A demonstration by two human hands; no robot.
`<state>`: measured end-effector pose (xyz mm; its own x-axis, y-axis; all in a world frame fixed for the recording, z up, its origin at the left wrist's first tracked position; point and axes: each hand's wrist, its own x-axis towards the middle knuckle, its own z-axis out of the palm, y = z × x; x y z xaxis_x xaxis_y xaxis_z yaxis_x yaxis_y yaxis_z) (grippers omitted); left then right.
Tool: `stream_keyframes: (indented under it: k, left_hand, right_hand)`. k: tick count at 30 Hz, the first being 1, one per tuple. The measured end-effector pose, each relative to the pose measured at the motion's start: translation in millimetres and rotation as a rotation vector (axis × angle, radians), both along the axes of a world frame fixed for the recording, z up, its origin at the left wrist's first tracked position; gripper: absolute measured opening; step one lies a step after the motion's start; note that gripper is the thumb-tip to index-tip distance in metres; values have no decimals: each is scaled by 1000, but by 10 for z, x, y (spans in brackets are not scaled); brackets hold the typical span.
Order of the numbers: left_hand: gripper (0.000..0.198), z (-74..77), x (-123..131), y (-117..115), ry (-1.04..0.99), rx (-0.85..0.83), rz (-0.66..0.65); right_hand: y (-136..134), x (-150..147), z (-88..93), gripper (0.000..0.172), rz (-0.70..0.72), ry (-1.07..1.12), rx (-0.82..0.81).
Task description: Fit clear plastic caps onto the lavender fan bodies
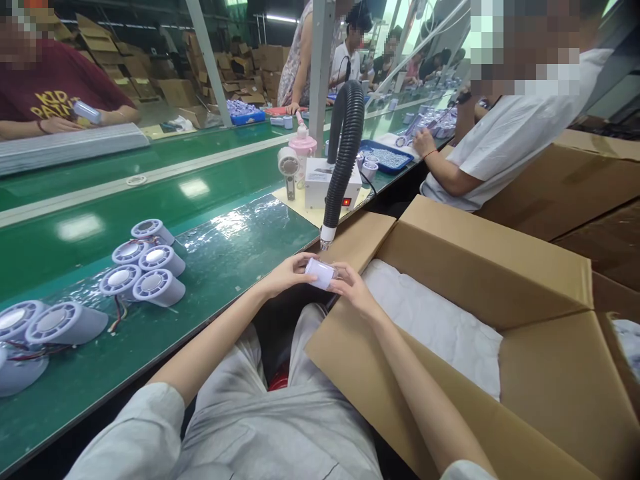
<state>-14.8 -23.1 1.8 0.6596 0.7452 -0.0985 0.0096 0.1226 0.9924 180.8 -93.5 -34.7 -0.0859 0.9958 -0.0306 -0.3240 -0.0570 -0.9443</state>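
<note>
Cylinder (320,274), pale lilac, gripped at its ends by left hand (287,275) and right hand (354,289), just below the nozzle (327,235) of a black hose (345,147), between green desk (225,267) and open carton (500,260). Apparent step: positioning it there; the next move calls for a steady grip.

Cannot fully see either end of the held cylinder (320,274), partly hidden by the left hand (290,275) and right hand (353,288); nor the lowest cylinder (21,375), cut off by the left edge; nor the bottom of the carton (493,247), under white padding (433,320). Cannot identify the tiny pieces (387,157) in the blue tray (400,167).
</note>
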Motion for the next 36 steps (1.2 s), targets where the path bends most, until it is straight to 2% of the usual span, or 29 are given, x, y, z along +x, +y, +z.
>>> stream_keyframes:
  k: [4, 7, 13, 16, 20, 24, 31, 36]
  left_hand:
    - [68, 13, 48, 2, 3, 3, -34]
    - [73, 65, 5, -108, -11, 1, -61]
    - [71, 246, -233, -599, -82, 122, -136]
    - [71, 327, -356, -840, -84, 180, -121]
    - [74, 419, -478, -1052, -59, 251, -100]
    - [75, 478, -543, -1178, -57, 266, -84]
    - [77, 443, -585, -1283, -74, 227, -68]
    - [79, 435, -606, -1301, -88, 236, -66]
  right_hand:
    - [-91, 47, 54, 40, -41, -135, 147]
    - [-242, 70, 145, 39, -40, -208, 215]
    - [-637, 76, 506, 38, 70, -619, 523]
    - [-789, 48, 661, 38, 127, -735, 584]
    - [-918, -16, 784, 40, 201, -751, 547]
    - [-993, -81, 860, 44, 239, -668, 466]
    - [-1039, -146, 946, 41, 291, -543, 228]
    - [-1033, -182, 939, 34, 307, -426, 41]
